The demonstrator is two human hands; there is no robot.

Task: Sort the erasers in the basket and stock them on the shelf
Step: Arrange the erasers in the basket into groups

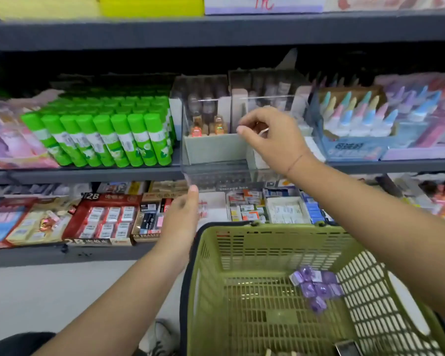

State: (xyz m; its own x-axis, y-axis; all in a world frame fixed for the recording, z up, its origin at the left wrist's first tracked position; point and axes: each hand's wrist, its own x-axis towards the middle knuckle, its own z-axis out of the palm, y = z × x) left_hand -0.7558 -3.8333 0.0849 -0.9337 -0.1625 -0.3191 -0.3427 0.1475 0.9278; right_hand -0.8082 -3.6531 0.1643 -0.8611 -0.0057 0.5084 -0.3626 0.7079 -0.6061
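- Grey shop shelving (88,173) fills the view, with stationery packed on every level.
- At left stand rows of green glue sticks (100,134). On the level below them sit open boxes of wrapped erasers (106,219), already stocked.
- Left hand (183,214) reaches up with straight fingers, one fingertip touching the lower front corner of a clear storage box (216,173).
- That box sticks out past the shelf edge. Inside it, a grey cardboard tray (211,149) holds a few small orange pieces and looks mostly unfilled.
- Right hand (272,140) hovers over the box, thumb and forefinger closed narrowly on a small item (258,125), too blurred to name.
- Below, the green basket (242,253) looks nearly emptied. A small cluster of purple wrapped erasers (316,286) lies on its floor, so sorting seems well along, with that group left to shelve.
- At far right stand pastel bottles (357,114).
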